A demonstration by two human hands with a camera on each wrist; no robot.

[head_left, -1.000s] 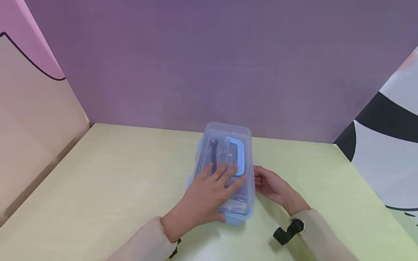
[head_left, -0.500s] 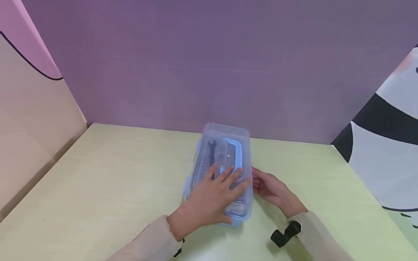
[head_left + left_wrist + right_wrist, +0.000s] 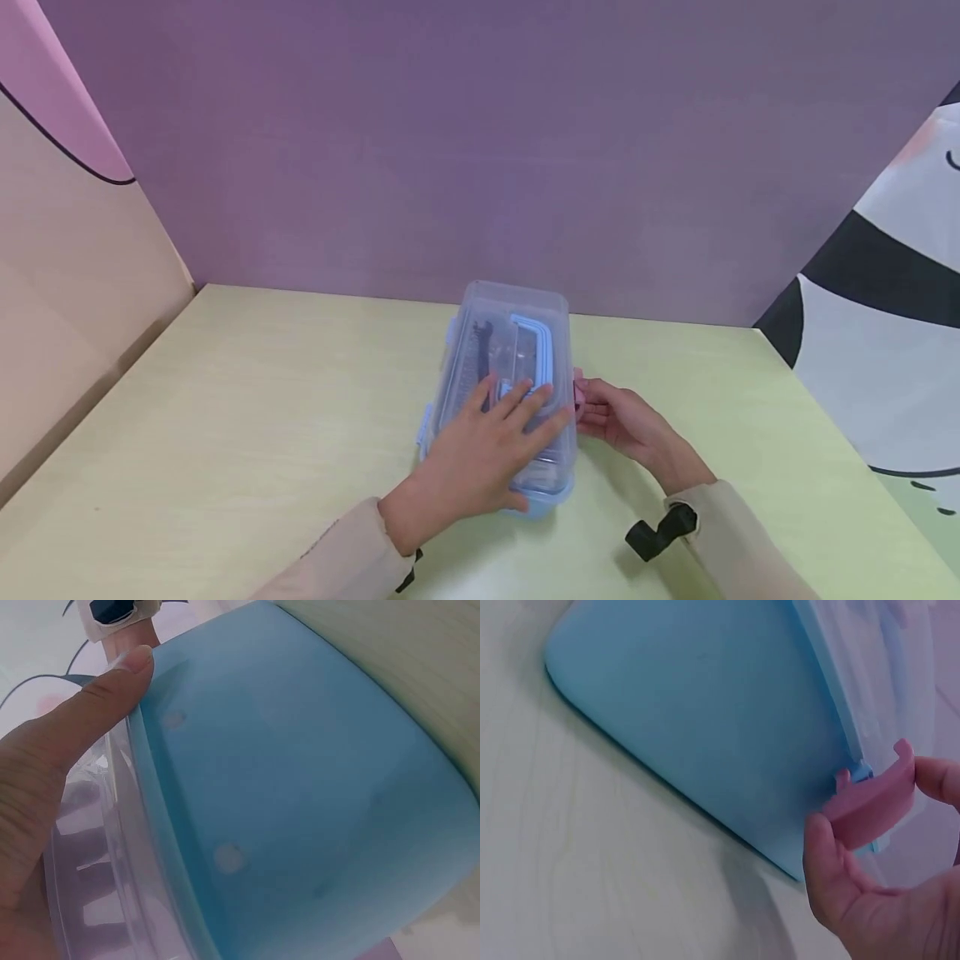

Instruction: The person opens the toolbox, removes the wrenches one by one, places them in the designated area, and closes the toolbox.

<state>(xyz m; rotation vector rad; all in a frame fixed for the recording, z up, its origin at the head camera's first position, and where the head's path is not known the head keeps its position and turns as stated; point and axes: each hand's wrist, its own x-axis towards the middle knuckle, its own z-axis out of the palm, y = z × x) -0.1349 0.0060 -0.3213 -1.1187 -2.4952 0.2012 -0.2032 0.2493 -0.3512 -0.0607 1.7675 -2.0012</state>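
Note:
A toolbox (image 3: 551,475) with a light blue base and a see-through lid stands on the table, long side running away from me. Through the lid shows a dark open-ended wrench (image 3: 483,346), and a blue carrying handle (image 3: 546,350) is set in the top. My left hand (image 3: 483,450) rests on the lid with spread fingers; in the left wrist view its thumb (image 3: 112,690) lies along the box's rim. At the right side, my right hand (image 3: 622,425) pinches a pink latch (image 3: 874,806) between thumb and fingers. The latch is tilted out from the rim.
Pale wood-look table (image 3: 300,375) surrounds the box. A purple panel (image 3: 480,150) rises behind it, with a beige panel (image 3: 67,275) on the left and a black-and-white patterned one (image 3: 885,358) on the right. Light blue clips (image 3: 424,425) line the box's left side.
The pink latch now shows beside my right fingers, pulled outward from the box's side. My left hand has slid slightly to the right over the lid, fingers still spread.

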